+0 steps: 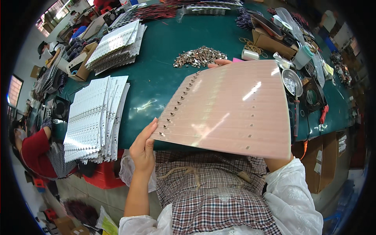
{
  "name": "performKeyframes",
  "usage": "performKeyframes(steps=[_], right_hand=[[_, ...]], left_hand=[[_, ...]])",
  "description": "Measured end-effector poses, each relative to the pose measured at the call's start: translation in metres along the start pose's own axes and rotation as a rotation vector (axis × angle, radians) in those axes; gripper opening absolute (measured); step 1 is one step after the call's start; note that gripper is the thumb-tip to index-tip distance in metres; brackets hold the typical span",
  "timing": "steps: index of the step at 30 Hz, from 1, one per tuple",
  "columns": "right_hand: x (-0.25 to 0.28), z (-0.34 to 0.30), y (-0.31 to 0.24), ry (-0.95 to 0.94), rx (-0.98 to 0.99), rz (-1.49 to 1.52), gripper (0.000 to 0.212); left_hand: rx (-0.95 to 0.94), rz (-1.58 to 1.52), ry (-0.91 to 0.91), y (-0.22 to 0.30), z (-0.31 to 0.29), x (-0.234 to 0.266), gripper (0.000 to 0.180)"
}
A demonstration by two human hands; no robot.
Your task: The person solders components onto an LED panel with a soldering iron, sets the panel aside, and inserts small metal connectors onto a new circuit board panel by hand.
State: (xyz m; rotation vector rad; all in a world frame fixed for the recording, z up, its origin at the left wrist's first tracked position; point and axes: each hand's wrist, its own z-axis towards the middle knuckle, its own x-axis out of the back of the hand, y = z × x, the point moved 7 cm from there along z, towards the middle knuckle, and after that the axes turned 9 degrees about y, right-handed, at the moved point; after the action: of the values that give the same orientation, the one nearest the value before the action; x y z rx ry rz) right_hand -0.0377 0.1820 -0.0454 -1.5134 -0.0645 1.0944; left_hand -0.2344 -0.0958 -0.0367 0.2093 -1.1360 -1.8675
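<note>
A large pale pink panel [223, 109], glossy and faintly ribbed, is tilted in front of me above the table's near edge. Small dark metal pieces stand in a row along its left side, and small marks run down its right part. My left hand [144, 150] pinches the near left corner between thumb and fingers. Beneath the panel reaches my right arm; of my right hand [220, 63], only some fingers show past the far edge, holding the panel from below. Beyond it lies a heap of small metal pieces [200, 56] on the green table [156, 66].
Two stacks of white perforated panels, a near one [94, 117] and a far one [117, 45], stand at left. At right are a round metal strainer [292, 83], a cardboard box [270, 41], rubber bands [250, 45] and tools. Other people sit at far left.
</note>
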Motion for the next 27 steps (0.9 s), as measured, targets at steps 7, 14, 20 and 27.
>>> performKeyframes(steps=[7,14,20,27], right_hand=[[0.049,-0.022,-0.056,-0.183,0.369,-0.667,0.038],[0.094,-0.135,-0.105,-0.104,0.19,-1.194,0.033],[0.045,-0.191,-0.093,0.208,0.721,-1.204,0.037],[0.056,-0.195,-0.08,0.173,0.734,-1.21,0.037]], left_hand=[[-0.046,0.134,0.021,-0.001,0.018,-0.001,0.026],[0.126,0.005,-0.132,-0.021,0.022,-0.058,0.017],[0.048,0.051,-0.264,-0.016,0.023,-0.085,0.015],[0.05,0.079,-0.3,-0.012,0.018,-0.081,0.019]])
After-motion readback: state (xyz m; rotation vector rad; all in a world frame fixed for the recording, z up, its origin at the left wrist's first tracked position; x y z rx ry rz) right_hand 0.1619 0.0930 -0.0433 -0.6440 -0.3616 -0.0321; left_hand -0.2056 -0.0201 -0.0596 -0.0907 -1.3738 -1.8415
